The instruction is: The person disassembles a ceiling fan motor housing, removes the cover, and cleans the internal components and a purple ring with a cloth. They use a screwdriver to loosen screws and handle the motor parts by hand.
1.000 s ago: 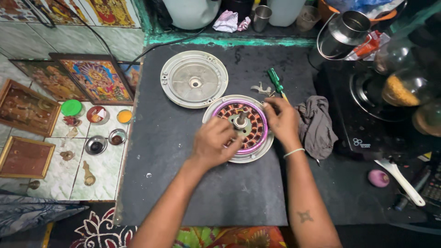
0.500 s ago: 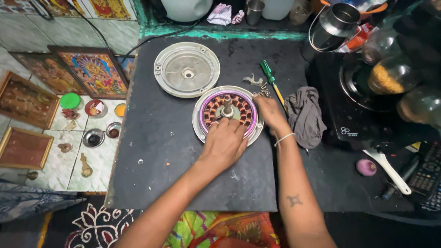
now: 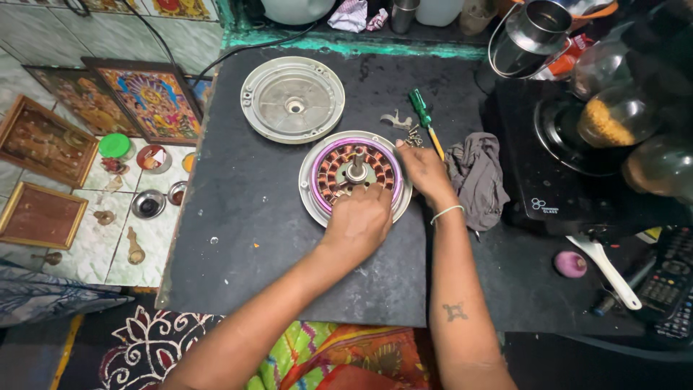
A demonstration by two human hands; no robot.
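A round fan motor (image 3: pixel 354 167) with copper windings, a purple ring and a central shaft lies in its grey metal housing on the dark slab (image 3: pixel 238 238). My left hand (image 3: pixel 361 220) rests on its near rim, fingers curled over the windings. My right hand (image 3: pixel 424 172) grips the right edge of the housing. The motor's other round metal cover (image 3: pixel 292 99) lies apart at the back left. A green-handled screwdriver (image 3: pixel 421 115) and several small screws (image 3: pixel 413 136) lie just behind my right hand.
A grey rag (image 3: pixel 476 177) lies right of the motor. An induction cooktop (image 3: pixel 570 173) with jars and a steel pot (image 3: pixel 530 36) stands at the right. A white spatula (image 3: pixel 605 266) and remote (image 3: pixel 668 289) lie near right. Framed pictures (image 3: pixel 151 101) and small bowls cover the tiled floor on the left.
My left hand slid from the motor's left side to its near rim. My right hand stays on the right edge. The camera view shifted slightly.
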